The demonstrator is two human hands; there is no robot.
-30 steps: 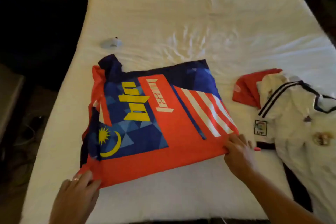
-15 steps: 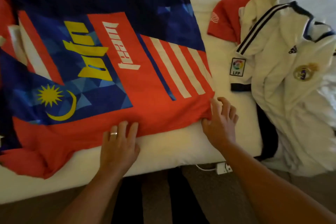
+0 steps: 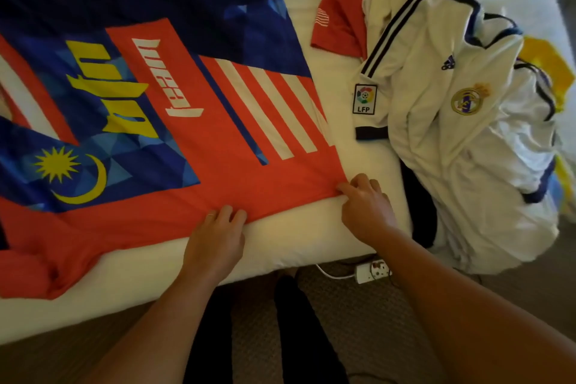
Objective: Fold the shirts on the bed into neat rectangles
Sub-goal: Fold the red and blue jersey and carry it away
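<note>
We look down at a white bed (image 3: 311, 237) where a red and blue shirt (image 3: 174, 134) lies spread flat, printed with yellow letters, white stripes and a yellow sun and crescent. Our left hand (image 3: 215, 237) rests on its near red edge, fingers curled at the hem. Our right hand (image 3: 366, 203) pinches the shirt's near right corner. Just to the right lies a crumpled white jersey (image 3: 461, 146) with dark stripes and a crest, over a red garment (image 3: 339, 19). A white power strip (image 3: 372, 271) lies on the carpet below.
</note>
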